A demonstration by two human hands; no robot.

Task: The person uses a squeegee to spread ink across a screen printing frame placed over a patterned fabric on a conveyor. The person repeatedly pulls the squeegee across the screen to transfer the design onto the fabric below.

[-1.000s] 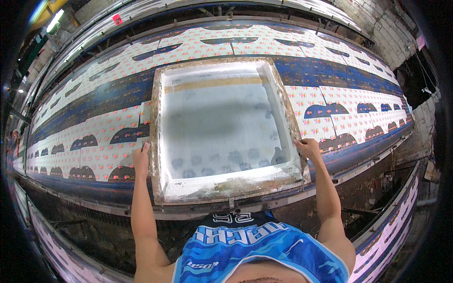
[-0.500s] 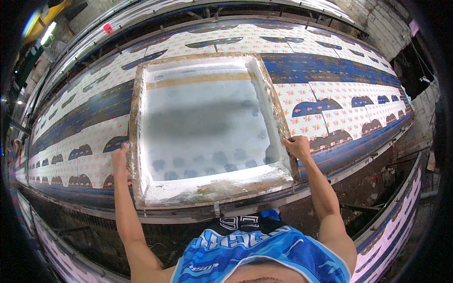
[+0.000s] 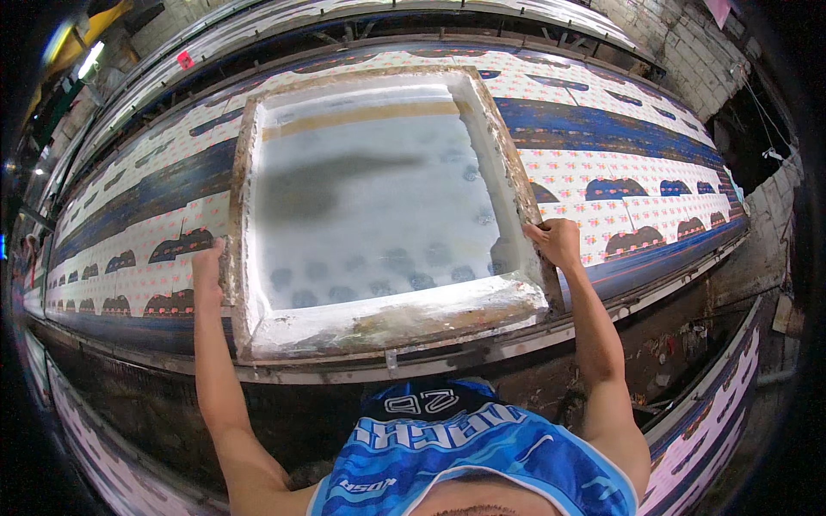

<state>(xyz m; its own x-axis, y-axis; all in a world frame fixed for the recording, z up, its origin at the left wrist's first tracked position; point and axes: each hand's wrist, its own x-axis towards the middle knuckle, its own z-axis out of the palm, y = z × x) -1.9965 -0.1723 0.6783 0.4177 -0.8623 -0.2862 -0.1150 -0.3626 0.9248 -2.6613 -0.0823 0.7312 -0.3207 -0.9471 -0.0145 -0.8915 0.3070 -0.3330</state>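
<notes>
A large rectangular screen-printing frame [image 3: 370,202] is in front of me, its pale mesh set in worn wooden bars caked with white. Faint round dark marks show along the mesh's near side, and a tan strip crosses its far end. My left hand [image 3: 207,268] is closed on the left bar; its fingertips are partly hidden. My right hand [image 3: 559,242] grips the right bar, thumb on top. Beneath lies a long printing table [image 3: 594,125] with dark blue strips. White cut pieces [image 3: 564,172] with pink and orange flower prints line it. Whether the frame touches the table, I cannot tell.
A metal rail [image 3: 447,351] runs along the table's near edge. Another long table [image 3: 714,413] with printed pieces stands at the lower right, and one more runs behind. A rough block wall [image 3: 688,60] rises at the far right. A red object [image 3: 185,60] sits at the far left.
The frame has shifted to the right along the table, with both hands still on it. Other printed pieces now show beside its edges, and the dark shadow on the mesh has changed shape.
</notes>
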